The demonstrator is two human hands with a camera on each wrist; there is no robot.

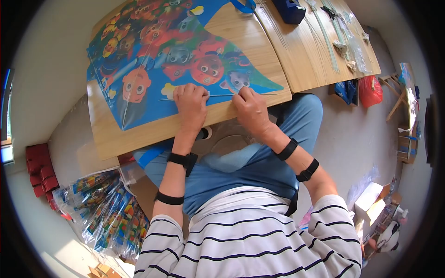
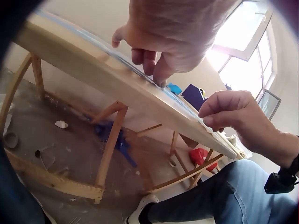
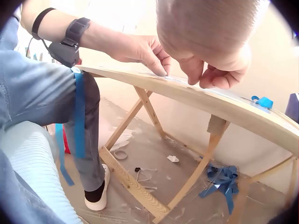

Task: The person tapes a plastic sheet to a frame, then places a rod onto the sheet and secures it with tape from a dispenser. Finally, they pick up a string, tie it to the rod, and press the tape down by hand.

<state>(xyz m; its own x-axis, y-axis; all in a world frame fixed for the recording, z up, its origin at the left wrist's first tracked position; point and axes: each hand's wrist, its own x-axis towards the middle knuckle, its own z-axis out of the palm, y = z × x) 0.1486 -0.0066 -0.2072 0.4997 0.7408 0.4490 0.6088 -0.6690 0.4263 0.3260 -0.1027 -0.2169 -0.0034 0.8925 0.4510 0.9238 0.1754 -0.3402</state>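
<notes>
A blue kite sheet [image 1: 155, 105] printed with colourful cartoon faces lies on the wooden table [image 1: 104, 144]. Along its near edge runs a thin rod [image 1: 220, 95], which sticks out past both hands in the head view. My left hand [image 1: 191, 105] pinches the rod against the edge, left of centre. To its right, my right hand [image 1: 251, 110] pinches the same rod with thumb and fingers, near the sheet's pointed corner. Both wrist views show the fingertips low at the table's front edge; the palms hide part of the grip.
On the adjoining tabletop at right are a dark blue box [image 1: 289, 11] and bundled thin rods [image 1: 330, 39]. A red bag [image 1: 370, 91] is below it. Plastic-wrapped packs [image 1: 99, 206] pile at lower left. Blue strips [image 3: 222, 182] lie beneath the table, among its wooden legs [image 3: 201, 170].
</notes>
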